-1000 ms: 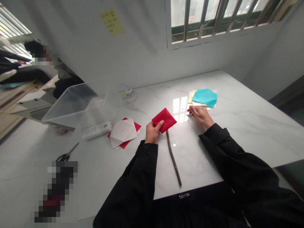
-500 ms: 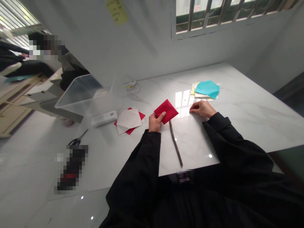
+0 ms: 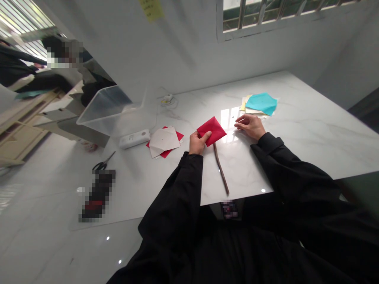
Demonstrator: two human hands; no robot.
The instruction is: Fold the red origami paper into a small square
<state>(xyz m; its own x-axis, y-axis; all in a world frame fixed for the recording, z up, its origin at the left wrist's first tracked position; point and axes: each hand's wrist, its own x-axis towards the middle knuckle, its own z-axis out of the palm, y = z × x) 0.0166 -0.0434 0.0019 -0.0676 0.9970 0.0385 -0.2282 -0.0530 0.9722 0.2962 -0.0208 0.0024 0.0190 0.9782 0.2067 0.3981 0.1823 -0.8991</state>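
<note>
My left hand [image 3: 197, 142] is closed on a red envelope [image 3: 213, 130], its thumb pressed over the near side. The envelope is held above the far end of a thin brown stick [image 3: 220, 169] on the tabletop. To the right, my right hand [image 3: 251, 126] is low over the table with its fingertips a little apart and nothing visible between them. A tiny round object [image 3: 233, 117] lies just beyond those fingertips, too small to name. Behind my right hand is a pile of papers topped by a turquoise sheet [image 3: 261, 103].
Left of my left hand lie white and red papers [image 3: 163, 141], a white oblong device [image 3: 135, 139] and a clear plastic bin [image 3: 111, 118]. Scissors [image 3: 103, 162] lie near a blurred-out dark item [image 3: 99, 195]. Another person [image 3: 26, 67] sits at the far left.
My right hand's fingertips have parted slightly from a pinch beside the tiny object. The left hand keeps the red envelope, and the whole view has shifted a little.
</note>
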